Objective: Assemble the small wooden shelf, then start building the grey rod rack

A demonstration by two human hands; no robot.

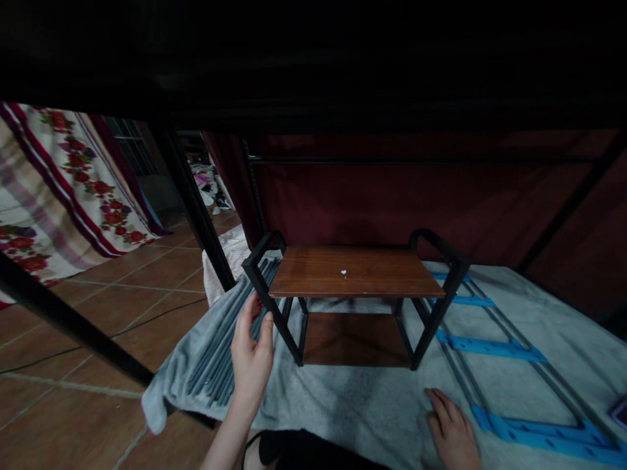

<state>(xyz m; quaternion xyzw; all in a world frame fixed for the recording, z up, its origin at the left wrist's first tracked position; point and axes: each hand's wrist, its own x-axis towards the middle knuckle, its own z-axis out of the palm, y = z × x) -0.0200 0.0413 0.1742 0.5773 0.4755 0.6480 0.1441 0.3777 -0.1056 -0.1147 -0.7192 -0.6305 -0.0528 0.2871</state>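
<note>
My left hand [251, 351] is raised with thumb and fingers apart, holding nothing. It is beside the left black leg of a small two-tier shelf [356, 271] with brown wood-look boards; I cannot tell whether the fingertips touch the leg. Behind and left of that hand lies a bundle of grey rods [219, 352]. My right hand [453, 431] rests palm down on the grey cloth [353, 398], its fingers stretched out. To its right lies a frame of grey rods joined by blue plastic pieces [494, 347].
Black metal posts [193, 202] stand at the left, and a dark surface hangs low overhead. A dark red curtain [372, 196] closes the back. A cable [151, 318] runs across the tiled floor [63, 346]. Part of a phone-like object [621, 412] shows at the right edge.
</note>
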